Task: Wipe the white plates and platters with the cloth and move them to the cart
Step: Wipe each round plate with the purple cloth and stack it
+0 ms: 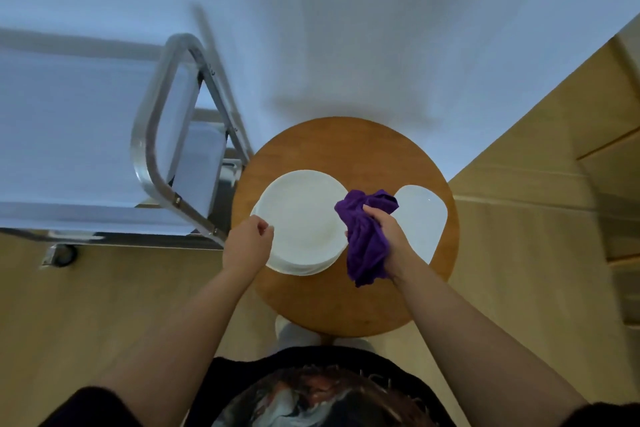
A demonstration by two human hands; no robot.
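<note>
Head view, looking straight down. Round wooden table (346, 302) sits centre frame, on a light wood floor (86, 305). White wall (346, 28) fills the top.

Stack of round white plates (304, 218) on the table's 9 o'clock side; top plate looks tilted, its left edge raised off the ones below. Left hand (247, 243) at the stack's 8 o'clock edge, fingers curled, pinching the top plate's rim. Left forearm comes in from 6 o'clock.

Right hand (384, 236) at the stack's 3 o'clock edge, fingers wrapped tight round a bunched purple cloth (367, 236). Cloth touches the top plate's right rim and hangs down toward 6 o'clock, past the wrist. Whether the fingertips also touch the plate: cannot tell, cloth hides them.

White platter (420, 222), rounded-rectangle shape, lies flat on the table at 3 o'clock, just beside the cloth, partly hidden by the right hand.

Metal cart (156, 135) stands at the table's 9–10 o'clock, tubular handle nearest the table, pale shelf (69, 135) stretching to the left edge. One caster (64, 255) shows at the cart's lower corner, blurred.

Person's dark printed shirt (318, 392) at 6 o'clock.
</note>
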